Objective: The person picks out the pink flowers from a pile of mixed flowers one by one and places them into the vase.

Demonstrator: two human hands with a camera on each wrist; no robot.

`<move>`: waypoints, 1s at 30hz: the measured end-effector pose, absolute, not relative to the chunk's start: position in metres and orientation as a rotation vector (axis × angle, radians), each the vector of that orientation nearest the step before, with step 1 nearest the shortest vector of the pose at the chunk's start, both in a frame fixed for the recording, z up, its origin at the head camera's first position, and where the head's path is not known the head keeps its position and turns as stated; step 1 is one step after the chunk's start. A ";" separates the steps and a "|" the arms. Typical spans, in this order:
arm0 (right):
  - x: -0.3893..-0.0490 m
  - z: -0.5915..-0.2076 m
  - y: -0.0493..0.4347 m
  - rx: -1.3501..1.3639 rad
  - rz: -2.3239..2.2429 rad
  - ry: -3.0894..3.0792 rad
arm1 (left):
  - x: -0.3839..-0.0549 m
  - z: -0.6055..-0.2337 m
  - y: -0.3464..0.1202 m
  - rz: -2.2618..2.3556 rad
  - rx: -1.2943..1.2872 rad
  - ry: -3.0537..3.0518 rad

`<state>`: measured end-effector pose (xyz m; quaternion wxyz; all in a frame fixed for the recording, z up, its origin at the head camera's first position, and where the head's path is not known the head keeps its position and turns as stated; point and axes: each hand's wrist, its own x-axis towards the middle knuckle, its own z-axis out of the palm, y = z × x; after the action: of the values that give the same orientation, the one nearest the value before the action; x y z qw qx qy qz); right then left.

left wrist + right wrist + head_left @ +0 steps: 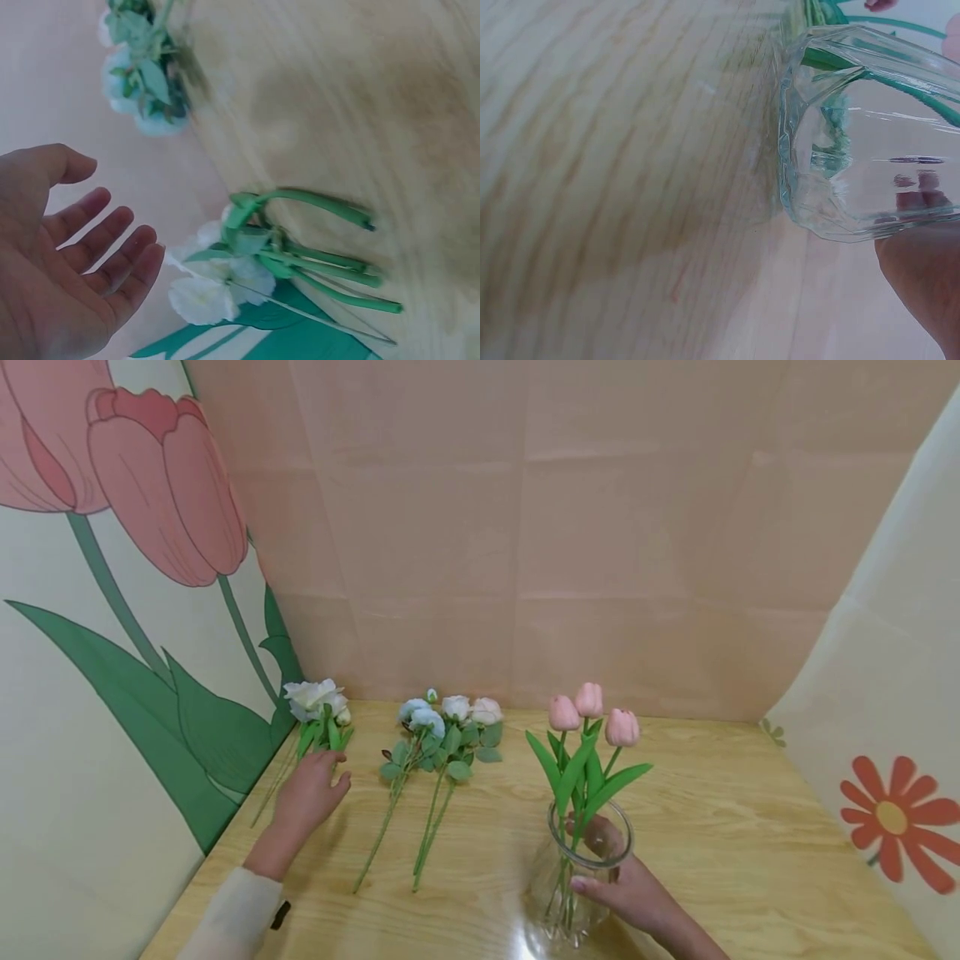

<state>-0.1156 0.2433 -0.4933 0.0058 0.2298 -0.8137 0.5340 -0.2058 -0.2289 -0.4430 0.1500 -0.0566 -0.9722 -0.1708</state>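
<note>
My right hand (637,889) grips a clear glass vase (542,889), its thumb and fingers around the side. Inside the vase stand pink tulips (622,728) with green leaves. In the right wrist view, faceted glass (817,210) shows beside the hand. Over at the left, my left hand (307,793) reaches above a bunch of white flowers (311,697) with green stems. The left wrist view shows this hand (82,262) with fingers loosely bent and nothing held; the white flowers (202,300) lie just beyond the fingertips.
Blue roses (427,721) and pale roses (486,711) lie in the middle of the wooden table (720,827). A small black object (281,915) is near the left sleeve. Printed panels enclose both sides, with a pinkish backdrop (525,527) behind.
</note>
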 end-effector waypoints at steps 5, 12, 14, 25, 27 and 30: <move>-0.114 -0.493 0.243 0.719 1.666 -2.530 | -0.210 -0.449 -0.238 -0.495 -0.139 -2.788; -0.115 -0.493 0.243 0.707 1.653 -2.554 | -0.212 -0.456 -0.253 -0.563 -0.105 -2.809; -0.115 -0.493 0.243 0.695 1.659 -2.567 | -0.213 -0.458 -0.257 -0.591 -0.075 -2.824; -0.116 -0.494 0.242 0.719 1.662 -2.550 | -0.215 -0.462 -0.273 -0.605 0.000 -2.823; -0.116 -0.494 0.243 0.722 1.660 -2.550 | -0.215 -0.462 -0.275 -0.604 0.012 -2.828; -0.117 -0.495 0.242 0.723 1.662 -2.550 | -0.215 -0.462 -0.279 -0.593 0.035 -2.834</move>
<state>-0.1168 0.2424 -0.4950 0.0067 0.2310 -0.8151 0.5312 -0.2147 -0.2788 -0.4621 0.1228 0.0119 -0.9713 -0.2033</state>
